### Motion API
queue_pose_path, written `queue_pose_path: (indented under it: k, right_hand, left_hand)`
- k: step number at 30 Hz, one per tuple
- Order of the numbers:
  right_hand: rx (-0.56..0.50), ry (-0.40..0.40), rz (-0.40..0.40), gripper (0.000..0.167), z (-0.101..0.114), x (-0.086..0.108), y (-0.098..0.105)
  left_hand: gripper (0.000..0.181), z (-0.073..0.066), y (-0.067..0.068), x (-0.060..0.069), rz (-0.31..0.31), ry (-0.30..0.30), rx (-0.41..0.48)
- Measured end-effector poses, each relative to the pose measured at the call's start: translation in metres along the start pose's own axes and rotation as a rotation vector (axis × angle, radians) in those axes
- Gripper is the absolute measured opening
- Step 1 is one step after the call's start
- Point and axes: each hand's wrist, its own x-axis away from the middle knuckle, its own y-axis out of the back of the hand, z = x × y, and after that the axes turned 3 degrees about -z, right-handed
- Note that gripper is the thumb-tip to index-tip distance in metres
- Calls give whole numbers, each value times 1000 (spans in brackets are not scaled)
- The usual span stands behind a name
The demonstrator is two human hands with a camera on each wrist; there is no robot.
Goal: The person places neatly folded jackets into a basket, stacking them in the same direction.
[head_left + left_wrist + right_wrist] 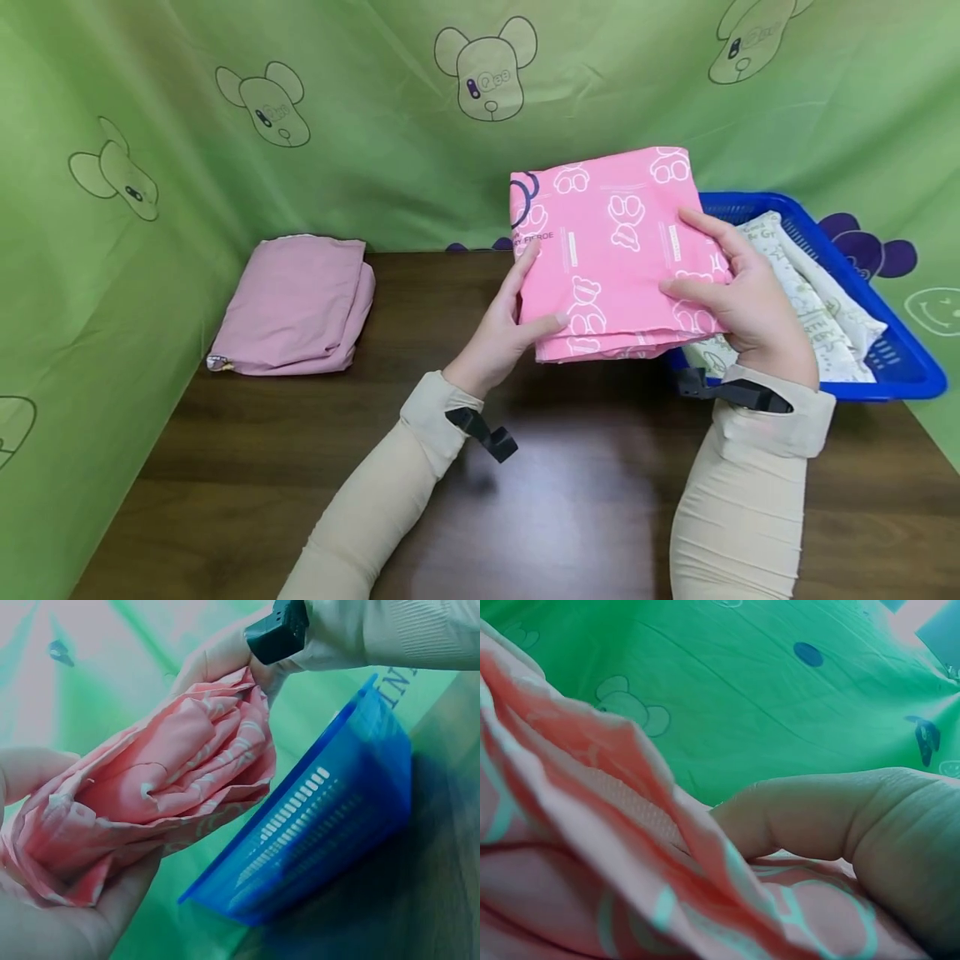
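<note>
A bright pink folded cloth [615, 250] with white bear outlines is held up above the table between both hands. My left hand [498, 333] grips its left edge, thumb on the front face. On the right edge, my right hand [757, 300] pinches it with the thumb in front. The left wrist view shows the side of the folded cloth [172, 765], with several layers bunched inside. Close up in the right wrist view, part of my right hand [802, 817] presses against the cloth [630, 847]. Some fingers are hidden behind it.
A blue plastic basket [911, 367] stands at the right, holding white patterned folded cloth [817, 308]; the pink cloth overlaps its left side. A dusty-pink folded cloth [296, 304] lies at the left of the brown wooden table [420, 517]. Green curtain [375, 125] hangs behind and beside the table.
</note>
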Motion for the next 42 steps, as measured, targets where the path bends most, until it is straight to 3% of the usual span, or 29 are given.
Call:
queue_pose_path:
  k: [7, 11, 15, 19, 24, 31, 37, 42]
  right_hand:
    - [-86, -4, -15, 81, 8, 1, 24]
    - [-83, -27, -70, 81, 9, 4, 41]
    - [-102, -38, -109, 84, 8, 8, 58]
    - [-108, -37, -144, 85, 7, 8, 71]
    - [-63, -37, -220, 84, 5, 6, 81]
    - [4, -38, -292, 84, 1, 4, 94]
    - [42, -49, -345, 83, -4, 3, 101]
    - [71, -84, -377, 82, -7, 3, 108]
  left_hand:
    - [90, 4, -18, -15, 55, -23, 95]
    - [92, 7, -29, -22, 111, -25, 117]
    - [95, 9, -40, -29, 168, 18, 134]
    - [96, 11, -51, -36, 180, 84, 158]
    - [97, 17, -67, -45, 152, 124, 145]
    - [93, 32, -87, -53, 57, 145, 73]
    - [84, 36, -103, -57, -21, 163, -6]
    - [80, 38, -112, -57, -32, 189, -42]
